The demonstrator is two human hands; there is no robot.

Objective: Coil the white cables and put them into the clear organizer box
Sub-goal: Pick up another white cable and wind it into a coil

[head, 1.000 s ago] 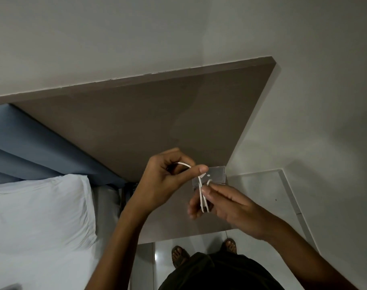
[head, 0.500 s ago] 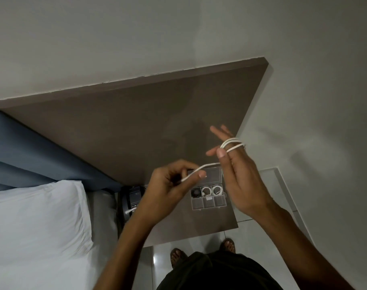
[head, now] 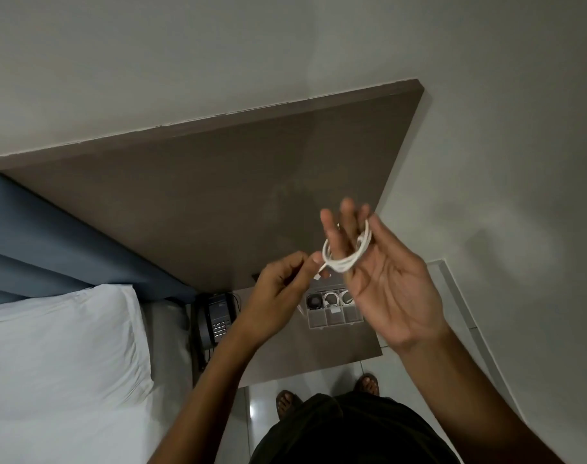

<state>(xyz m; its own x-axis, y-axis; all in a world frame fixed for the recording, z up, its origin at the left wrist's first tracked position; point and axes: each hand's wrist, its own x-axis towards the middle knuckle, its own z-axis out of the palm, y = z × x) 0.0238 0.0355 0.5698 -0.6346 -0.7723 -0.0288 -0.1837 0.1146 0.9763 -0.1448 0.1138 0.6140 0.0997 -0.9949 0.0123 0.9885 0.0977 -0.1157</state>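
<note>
Since half a second ago the cable has gained turns around the spread fingers of the right hand, raised above the box on the bench. The left hand pinches its short loose end, so coiling looks nearly done.

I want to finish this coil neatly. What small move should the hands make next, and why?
Probably the left hand should tuck the short free end it pinches into the loops. The white cable is nearly all wound around the right hand's fingers, and the clear organizer box below has bare compartments.
</note>
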